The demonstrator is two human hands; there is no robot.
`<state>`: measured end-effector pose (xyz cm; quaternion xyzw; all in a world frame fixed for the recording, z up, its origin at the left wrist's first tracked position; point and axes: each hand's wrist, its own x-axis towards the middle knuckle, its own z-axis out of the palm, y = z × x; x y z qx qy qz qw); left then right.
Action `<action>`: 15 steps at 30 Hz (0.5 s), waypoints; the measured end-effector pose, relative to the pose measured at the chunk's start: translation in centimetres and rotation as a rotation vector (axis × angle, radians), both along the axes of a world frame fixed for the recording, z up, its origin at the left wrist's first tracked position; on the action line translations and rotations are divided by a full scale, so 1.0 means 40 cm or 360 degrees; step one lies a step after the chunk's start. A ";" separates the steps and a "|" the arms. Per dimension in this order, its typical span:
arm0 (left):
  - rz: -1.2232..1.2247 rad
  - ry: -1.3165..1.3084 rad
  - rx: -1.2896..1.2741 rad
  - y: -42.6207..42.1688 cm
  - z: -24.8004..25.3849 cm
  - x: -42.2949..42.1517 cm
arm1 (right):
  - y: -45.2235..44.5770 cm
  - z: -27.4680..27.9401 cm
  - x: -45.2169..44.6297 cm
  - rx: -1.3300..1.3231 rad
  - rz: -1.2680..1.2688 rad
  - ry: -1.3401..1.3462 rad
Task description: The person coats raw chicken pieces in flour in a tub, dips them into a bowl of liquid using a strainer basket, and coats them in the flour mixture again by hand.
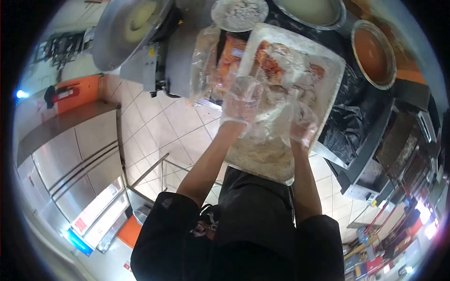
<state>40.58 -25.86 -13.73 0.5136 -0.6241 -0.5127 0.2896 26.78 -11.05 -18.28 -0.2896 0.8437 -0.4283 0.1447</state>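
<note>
Both hands of the person, in clear plastic gloves, are at a white tub [300, 38] of pale flour [262, 152] and raw-looking meat. The left hand [243, 100] is over the tub's left side, and the right hand [303, 124] is beside its right wall, close to whitened pieces. The crinkled plastic hides the fingers of each hand, so whether they are open, closed or gripping a piece cannot be told.

The work looks partway along. In the far half of the tub, several floured pieces [291, 57] are largely white, while red pieces [271, 65] among them show bare or thinly dusted surfaces. The near half holds mostly loose flour. Beside the tub, a plastic bag [232, 49] contains more reddish contents, apparently unfloured. How many pieces are finished cannot be counted. Around the tub's far end are a bowl of white powder [240, 14], a bowl of pale liquid [311, 10] and a bowl of orange-red liquid [372, 54].

A pale label [237, 52] appears on the bag, and a yellow sticker [152, 50] marks nearby equipment; both are too small to read. No brand is legible.
</note>
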 end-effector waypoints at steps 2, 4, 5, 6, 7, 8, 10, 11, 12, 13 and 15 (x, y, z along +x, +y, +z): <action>-0.0048 -0.1017 -0.0432 -0.036 0.105 0.029 | 0.017 -0.017 -0.001 0.0614 -0.0013 -0.0028; -0.0055 -0.1130 -0.0344 -0.077 -0.053 0.166 | 0.017 0.002 0.004 0.0981 -0.0029 -0.0389; -0.0242 -0.1299 -0.0317 -0.101 -0.071 0.199 | 0.012 0.025 0.006 0.0737 -0.0036 -0.0768; -0.0438 -0.1454 -0.0303 -0.125 -0.089 0.232 | 0.012 0.021 0.016 0.0402 -0.0019 -0.0593; -0.0429 -0.1462 -0.0303 -0.123 -0.145 0.259 | 0.015 0.021 0.025 0.0070 -0.0008 -0.0418; -0.0239 -0.1249 -0.0017 -0.104 -0.248 0.303 | 0.018 0.039 0.044 0.0065 -0.0065 -0.0695; -0.0170 -0.0991 0.0210 -0.089 -0.291 0.313 | 0.035 0.042 0.072 0.0183 -0.0080 -0.0706; -0.0126 -0.0866 0.0321 -0.082 -0.312 0.318 | 0.043 0.040 0.082 0.0300 -0.0101 -0.0715; -0.0230 -0.0927 0.0080 -0.093 -0.373 0.320 | 0.054 0.039 0.089 0.0302 -0.0113 -0.0716; -0.0295 -0.0952 -0.0047 -0.101 -0.364 0.304 | 0.062 0.037 0.097 0.0256 -0.0066 -0.0691; -0.0352 -0.1222 0.0068 -0.126 -0.255 0.232 | 0.072 0.043 0.106 0.0203 -0.0050 -0.0660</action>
